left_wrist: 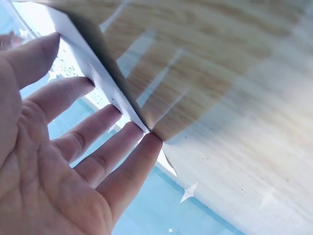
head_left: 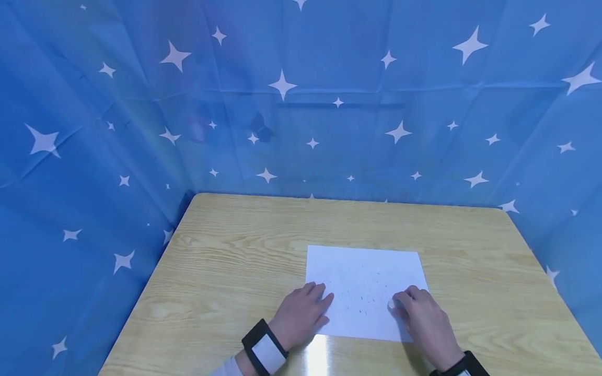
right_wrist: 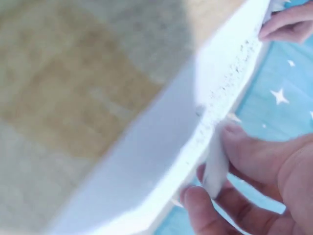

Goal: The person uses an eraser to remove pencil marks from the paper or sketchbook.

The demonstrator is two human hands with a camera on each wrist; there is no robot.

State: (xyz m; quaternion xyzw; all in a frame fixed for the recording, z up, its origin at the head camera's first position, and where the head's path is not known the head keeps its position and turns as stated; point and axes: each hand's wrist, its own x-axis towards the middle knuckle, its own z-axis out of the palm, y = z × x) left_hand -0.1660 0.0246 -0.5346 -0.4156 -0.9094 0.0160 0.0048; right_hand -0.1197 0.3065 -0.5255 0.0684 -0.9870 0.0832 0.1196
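A white sheet of paper [head_left: 362,261] lies on the table, scattered with small dark specks [head_left: 362,297]. My left hand [head_left: 301,316] rests on the paper's left edge with its fingers spread; in the left wrist view the fingertips [left_wrist: 155,142] touch the sheet along its edge. At the paper's right side, my right hand [head_left: 425,321] pinches a small white block that looks like an eraser [right_wrist: 215,166] between thumb and fingers. The block is held at the sheet's surface, and most of it is hidden by the hand in the head view.
The wood-grain table [head_left: 226,250] extends around the paper on all sides. A blue curtain [head_left: 329,120] with white stars hangs behind the table and along its left and right sides. Light reflects off the tabletop just below the paper.
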